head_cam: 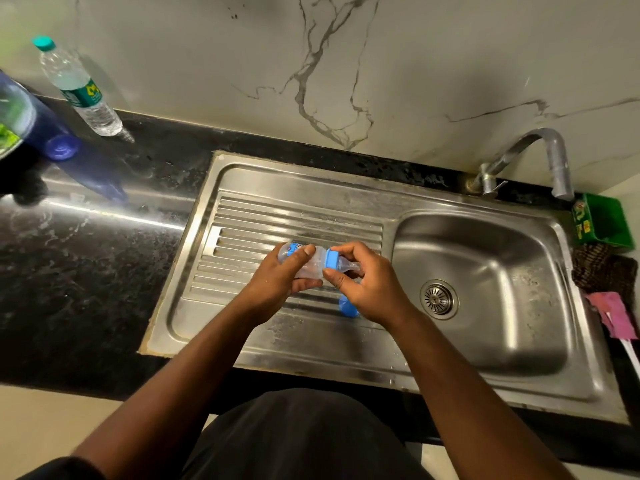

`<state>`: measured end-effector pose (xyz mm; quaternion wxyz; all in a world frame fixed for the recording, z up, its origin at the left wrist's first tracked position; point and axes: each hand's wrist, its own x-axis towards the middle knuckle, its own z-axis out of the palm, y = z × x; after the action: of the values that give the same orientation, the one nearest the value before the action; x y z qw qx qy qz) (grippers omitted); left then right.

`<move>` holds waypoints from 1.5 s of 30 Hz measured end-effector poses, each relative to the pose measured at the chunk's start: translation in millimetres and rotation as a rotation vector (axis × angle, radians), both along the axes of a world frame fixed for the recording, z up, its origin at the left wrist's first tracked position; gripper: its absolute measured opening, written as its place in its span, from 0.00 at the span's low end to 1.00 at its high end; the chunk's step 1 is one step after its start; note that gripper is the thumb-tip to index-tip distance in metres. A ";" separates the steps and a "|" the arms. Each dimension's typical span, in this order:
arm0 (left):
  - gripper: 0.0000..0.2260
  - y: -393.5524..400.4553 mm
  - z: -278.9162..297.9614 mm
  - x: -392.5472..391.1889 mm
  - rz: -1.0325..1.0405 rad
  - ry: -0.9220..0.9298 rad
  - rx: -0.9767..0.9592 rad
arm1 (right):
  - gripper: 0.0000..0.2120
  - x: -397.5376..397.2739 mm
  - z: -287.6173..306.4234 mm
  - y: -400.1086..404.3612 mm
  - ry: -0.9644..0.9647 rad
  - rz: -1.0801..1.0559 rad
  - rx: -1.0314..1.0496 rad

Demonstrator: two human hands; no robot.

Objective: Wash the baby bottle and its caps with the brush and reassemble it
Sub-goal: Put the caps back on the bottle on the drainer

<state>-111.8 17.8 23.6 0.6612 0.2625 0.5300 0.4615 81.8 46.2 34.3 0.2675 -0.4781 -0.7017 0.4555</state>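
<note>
Blue collar ring (333,259) pinched by right hand (367,289) | left hand (284,277) grips clear baby bottle (313,263) sideways over draining board (242,216) | advice: hold bottle steady, twist ring squarely.

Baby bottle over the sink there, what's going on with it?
A person holds the baby bottle sideways over the sink's drainboard. The left hand grips the clear body, while the right hand pinches the blue collar with the teat on it, either screwing it on or off. A blue cap lies on the drainboard under the right hand. The faucet shows no water running.
</note>
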 end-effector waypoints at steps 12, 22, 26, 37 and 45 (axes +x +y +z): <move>0.13 -10.2 -7.7 -3.6 0.111 0.211 0.054 | 0.22 -6.4 -4.4 -2.6 -0.125 0.009 0.269; 0.12 -8.1 2.7 9.3 0.139 0.093 0.010 | 0.20 -6.4 -10.0 -6.5 -0.097 0.063 0.302; 0.11 -6.8 3.4 6.9 0.108 0.181 0.061 | 0.17 -13.7 -15.7 -8.5 0.040 -0.034 0.072; 0.15 -11.2 -18.2 -8.5 0.080 0.434 0.008 | 0.40 7.2 -38.2 -15.2 -0.248 -0.046 -0.075; 0.13 -15.8 -25.9 -12.5 0.116 0.389 -0.074 | 0.21 19.1 -66.8 -21.0 -0.642 0.104 0.062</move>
<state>-124.3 1.9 -2.3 0.5281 0.2913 0.6784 0.4195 100.9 25.2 -32.6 0.0234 -0.5523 -0.7873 0.2731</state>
